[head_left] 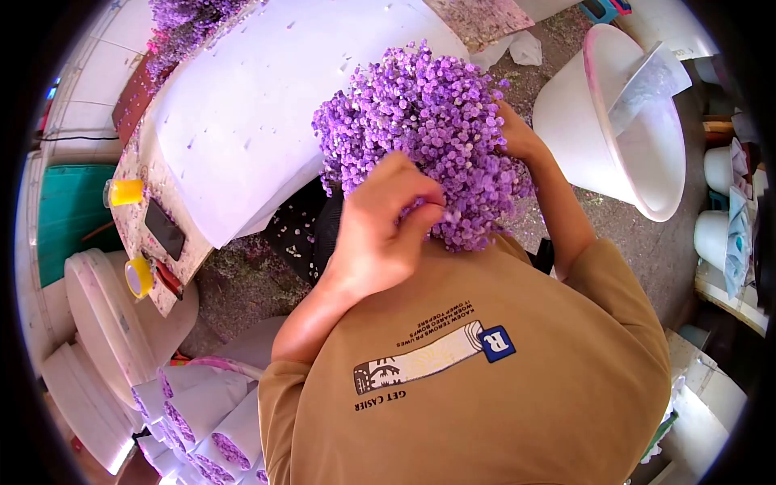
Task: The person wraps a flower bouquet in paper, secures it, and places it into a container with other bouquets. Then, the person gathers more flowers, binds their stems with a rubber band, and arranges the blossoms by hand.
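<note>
A full bunch of purple baby's breath [416,113] is held up in front of my chest, blossoms toward me. My right hand [516,133] grips it from the far right side, with the fingers partly hidden behind the blossoms. At the near side of the bunch, my left hand [392,214] is closed, thumb and fingertips pinched together against the flowers. What sits in that pinch, if anything, is too small to make out. The stems are out of sight below the blossoms.
White paper sheets [250,105] cover the table at left, beside a phone [165,229], yellow tape rolls [125,192] and a red-handled tool [167,279]. More purple flowers [190,28] lie at the back. A white tub [566,121] stands right; several paper-wrapped bunches [202,404] sit lower left.
</note>
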The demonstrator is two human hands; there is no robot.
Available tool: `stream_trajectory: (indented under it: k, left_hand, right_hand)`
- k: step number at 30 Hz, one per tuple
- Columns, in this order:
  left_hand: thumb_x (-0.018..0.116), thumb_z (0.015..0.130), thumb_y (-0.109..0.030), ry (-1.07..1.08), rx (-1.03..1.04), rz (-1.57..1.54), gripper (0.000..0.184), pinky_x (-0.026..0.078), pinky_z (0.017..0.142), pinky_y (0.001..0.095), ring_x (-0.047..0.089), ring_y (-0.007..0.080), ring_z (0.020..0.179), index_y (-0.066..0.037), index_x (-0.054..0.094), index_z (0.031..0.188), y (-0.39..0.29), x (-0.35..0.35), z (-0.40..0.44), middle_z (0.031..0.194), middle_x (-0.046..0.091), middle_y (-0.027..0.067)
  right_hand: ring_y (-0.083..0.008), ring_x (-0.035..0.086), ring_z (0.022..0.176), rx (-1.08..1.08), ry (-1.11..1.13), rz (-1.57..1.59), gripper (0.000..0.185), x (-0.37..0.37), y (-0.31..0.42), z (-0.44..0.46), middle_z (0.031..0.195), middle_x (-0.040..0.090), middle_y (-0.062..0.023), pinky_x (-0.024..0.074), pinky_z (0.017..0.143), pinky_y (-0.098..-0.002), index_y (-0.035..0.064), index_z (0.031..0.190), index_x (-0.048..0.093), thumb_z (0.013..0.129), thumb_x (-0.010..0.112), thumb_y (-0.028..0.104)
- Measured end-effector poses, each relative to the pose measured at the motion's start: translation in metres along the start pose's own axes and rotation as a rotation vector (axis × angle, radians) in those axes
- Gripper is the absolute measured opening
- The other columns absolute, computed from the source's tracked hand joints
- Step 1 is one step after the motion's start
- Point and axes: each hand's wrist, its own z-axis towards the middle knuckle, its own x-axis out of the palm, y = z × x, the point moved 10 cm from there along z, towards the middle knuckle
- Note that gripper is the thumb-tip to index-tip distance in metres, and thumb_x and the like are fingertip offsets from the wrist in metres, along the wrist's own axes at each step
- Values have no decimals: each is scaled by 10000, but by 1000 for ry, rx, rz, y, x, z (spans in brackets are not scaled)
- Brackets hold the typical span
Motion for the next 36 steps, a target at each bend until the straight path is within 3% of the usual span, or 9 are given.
stream_trajectory:
  k: [3,7,11,15,22,25,28,32,36]
  left_hand:
    - [505,975,-78,-78,-330,-872,113,327,547,244,416,87,621,-4,589,955,45,-12,-16,846,531,45]
    - [511,1056,-496,63,-469,-975,478,272,488,230,394,64,571,-36,605,966,50,11,-35,843,605,56]
    - [752,877,-44,64,-178,38,129,481,558,315,615,202,640,-43,697,994,11,12,-26,820,608,61]
    - [739,826,-25,-33,83,337,146,524,590,411,645,333,689,-51,700,964,-6,17,-18,869,611,99]
    - [717,852,-25,-36,76,285,63,495,563,369,634,268,670,-44,684,903,2,17,-14,839,596,94]
    - [602,904,31,-48,-157,-307,62,315,587,222,396,75,656,-25,579,898,26,8,-17,823,516,24]
    - [504,983,-56,69,-310,-839,110,320,588,229,382,81,660,-26,537,883,35,10,-17,845,543,49]
    - [543,977,-45,217,-486,-914,66,359,605,224,436,82,665,-12,576,931,29,33,-23,858,582,55]
    - [666,929,-30,218,-389,-248,109,462,597,259,593,119,680,-9,663,1036,24,39,-19,831,633,44]
  right_hand:
    - [-260,650,1061,-42,-117,-109,560,-8,-1,-5,1149,719,-200,474,1001,-389,-61,1279,593,746,719,52]
    - [-311,645,1139,19,-9,-51,624,0,12,-1,1211,691,-229,466,1029,-412,-54,1310,573,717,733,58]
    - [-325,641,1162,-64,-57,-132,621,-4,9,-3,1233,681,-234,462,1042,-417,-51,1299,582,710,745,62]
    - [-323,644,1146,-51,-54,-65,636,-4,-3,1,1203,686,-233,463,1039,-414,-52,1283,589,683,771,55]
    - [-294,649,1059,4,-64,-30,623,-4,-23,3,1120,695,-212,491,966,-394,-57,1233,597,638,776,-10]
    - [-270,649,1038,46,-3,51,606,0,-24,3,1085,698,-207,498,946,-391,-56,1227,597,646,768,-18]
    - [-244,652,1001,-62,-36,-11,593,-2,-2,1,1063,704,-199,511,907,-386,-54,1221,597,652,764,-27]
    - [-242,657,987,-104,-39,-43,602,-1,-18,7,1066,709,-200,517,897,-383,-54,1234,596,654,758,-35]
    - [-248,655,1023,-20,12,-17,635,0,-21,5,1113,711,-199,510,930,-386,-54,1259,594,648,766,-37]
